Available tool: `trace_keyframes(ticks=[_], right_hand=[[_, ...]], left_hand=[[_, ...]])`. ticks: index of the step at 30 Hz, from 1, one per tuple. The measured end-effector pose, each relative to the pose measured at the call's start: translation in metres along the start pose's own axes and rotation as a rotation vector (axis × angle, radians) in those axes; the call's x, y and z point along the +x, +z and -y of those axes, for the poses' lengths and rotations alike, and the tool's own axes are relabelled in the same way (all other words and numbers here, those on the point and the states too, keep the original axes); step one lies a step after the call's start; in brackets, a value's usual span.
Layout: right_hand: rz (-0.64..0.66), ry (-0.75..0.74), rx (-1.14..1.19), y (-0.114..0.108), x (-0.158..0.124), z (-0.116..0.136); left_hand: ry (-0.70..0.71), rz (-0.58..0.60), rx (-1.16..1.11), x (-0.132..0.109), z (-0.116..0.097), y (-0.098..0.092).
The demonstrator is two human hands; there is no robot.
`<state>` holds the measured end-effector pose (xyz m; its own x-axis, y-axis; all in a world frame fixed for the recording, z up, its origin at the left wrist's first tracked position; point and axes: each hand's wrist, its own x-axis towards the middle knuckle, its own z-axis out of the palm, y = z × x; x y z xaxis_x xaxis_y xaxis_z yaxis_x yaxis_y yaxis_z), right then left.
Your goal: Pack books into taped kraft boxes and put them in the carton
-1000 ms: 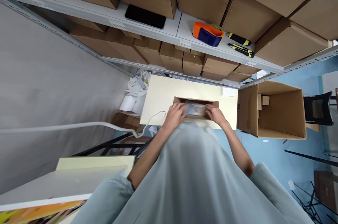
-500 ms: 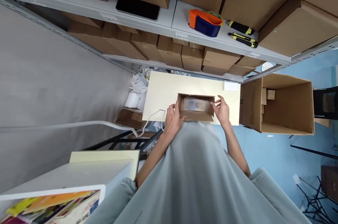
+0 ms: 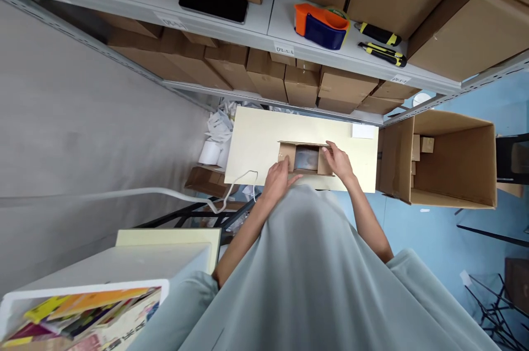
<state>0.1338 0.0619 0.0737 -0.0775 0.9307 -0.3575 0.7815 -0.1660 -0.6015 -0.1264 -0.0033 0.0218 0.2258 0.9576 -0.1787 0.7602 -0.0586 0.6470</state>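
A small brown cardboard box [image 3: 291,154] sits on the cream tabletop in front of me, its left and right end flaps folded inward. Between those flaps shows a greyish, clear-wrapped item [image 3: 306,158], partly covered. My left hand [image 3: 278,179] lies at the box's left front corner, fingers stretched over the left flap and thumb spread along the front edge. My right hand [image 3: 339,161] is at the right end; its thumb touches the right flap and its extended fingers reach the back edge. Both hands are open against the cardboard.
Above the table [image 3: 252,141] runs a grey shelf [image 3: 264,31] with boxes, a phone [image 3: 213,2], a tape dispenser [image 3: 321,27] and two utility knives [image 3: 382,53]. A large open carton [image 3: 454,161] stands right. A white cable [image 3: 165,191] crosses at left; a white bin [image 3: 82,290] is lower left.
Both end flaps of the box have been folded inward, covering part of the wrapped item. My right hand has moved up and left to the back right corner; my left hand has shifted slightly right.
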Motion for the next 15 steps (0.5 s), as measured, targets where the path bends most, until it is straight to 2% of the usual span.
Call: trace_keyframes(ticks=[3, 5, 7, 10, 15], right_hand=[[-0.108, -0.012, 0.003, -0.004, -0.015, -0.015], [-0.121, 0.006, -0.021, -0.001, -0.022, -0.028], [-0.097, 0.025, -0.031, 0.007, -0.025, -0.039], [-0.091, 0.071, 0.014, 0.023, -0.023, -0.050], [-0.173, 0.170, 0.079, 0.038, -0.014, -0.045]], left_hand=[[-0.057, -0.187, -0.052, 0.012, -0.002, 0.000], [-0.088, -0.280, -0.039, 0.021, -0.001, -0.003], [-0.111, -0.265, -0.003, 0.029, 0.002, -0.007], [-0.157, -0.163, 0.036, 0.038, 0.010, -0.008], [-0.236, -0.150, -0.035, 0.045, 0.019, -0.005]])
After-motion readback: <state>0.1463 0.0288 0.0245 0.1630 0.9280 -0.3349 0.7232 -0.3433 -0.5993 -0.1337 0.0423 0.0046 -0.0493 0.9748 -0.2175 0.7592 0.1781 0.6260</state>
